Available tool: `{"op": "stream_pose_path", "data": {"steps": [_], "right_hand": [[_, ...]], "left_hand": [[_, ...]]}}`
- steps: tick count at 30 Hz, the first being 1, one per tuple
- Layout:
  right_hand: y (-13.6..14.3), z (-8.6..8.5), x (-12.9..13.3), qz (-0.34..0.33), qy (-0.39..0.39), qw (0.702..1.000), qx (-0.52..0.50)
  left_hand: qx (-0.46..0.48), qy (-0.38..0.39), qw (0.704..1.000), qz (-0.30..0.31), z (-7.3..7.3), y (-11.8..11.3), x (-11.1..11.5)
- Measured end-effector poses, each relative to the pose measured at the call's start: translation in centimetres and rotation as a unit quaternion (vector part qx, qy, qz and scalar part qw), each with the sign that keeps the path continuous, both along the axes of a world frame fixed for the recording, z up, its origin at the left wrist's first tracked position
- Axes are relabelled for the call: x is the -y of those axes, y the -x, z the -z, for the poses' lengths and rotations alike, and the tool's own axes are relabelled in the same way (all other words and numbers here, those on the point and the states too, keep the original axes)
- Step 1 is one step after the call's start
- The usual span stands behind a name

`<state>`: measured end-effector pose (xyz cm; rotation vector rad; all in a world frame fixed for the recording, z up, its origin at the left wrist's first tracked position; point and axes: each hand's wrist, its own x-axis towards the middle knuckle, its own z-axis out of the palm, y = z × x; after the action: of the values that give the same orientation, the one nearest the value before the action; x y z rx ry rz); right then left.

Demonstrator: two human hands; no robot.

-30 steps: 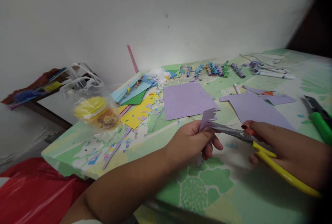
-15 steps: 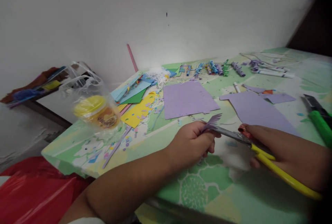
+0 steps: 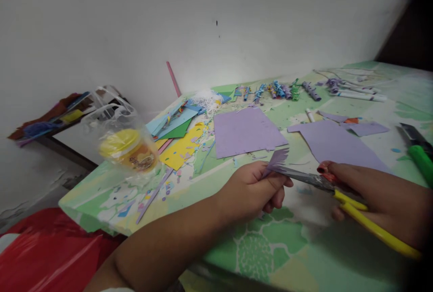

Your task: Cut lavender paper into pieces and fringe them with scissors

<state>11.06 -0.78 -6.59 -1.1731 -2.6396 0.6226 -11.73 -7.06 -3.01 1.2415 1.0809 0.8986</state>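
Two hands, apart | left hand (image 3: 248, 190), near frame centre, pinching fringed purple paper strip (image 3: 274, 164) | right hand (image 3: 385, 188), lower right, gripping yellow-handled metal scissors (image 3: 304, 176), blades by strip | likely best: short, even snips, fingertips clear

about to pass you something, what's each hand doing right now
Left hand: closed on a fringed purple paper strip.
Right hand: closed on yellow-handled scissors.

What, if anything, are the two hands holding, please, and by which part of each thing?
The left hand pinches the purple paper below its fringed end; the right hand holds the scissors by their yellow handles.
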Motion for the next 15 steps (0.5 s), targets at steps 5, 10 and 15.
{"op": "stream_pose_path", "data": {"steps": [5, 10, 15], "right_hand": [[-0.33, -0.03, -0.10, 0.017, -0.033, 0.999, 0.007], [-0.23, -0.19, -0.22, 0.004, -0.011, 1.000, -0.003], [-0.17, -0.55, -0.36, 0.006, -0.008, 1.000, -0.001]], "left_hand": [[0.066, 0.028, 0.997, 0.024, 0.28, 0.21, -0.09], [0.120, 0.033, 0.991, 0.050, 0.32, 0.35, -0.24], [0.112, 0.037, 0.991, 0.060, 0.26, 0.51, -0.38]]}}
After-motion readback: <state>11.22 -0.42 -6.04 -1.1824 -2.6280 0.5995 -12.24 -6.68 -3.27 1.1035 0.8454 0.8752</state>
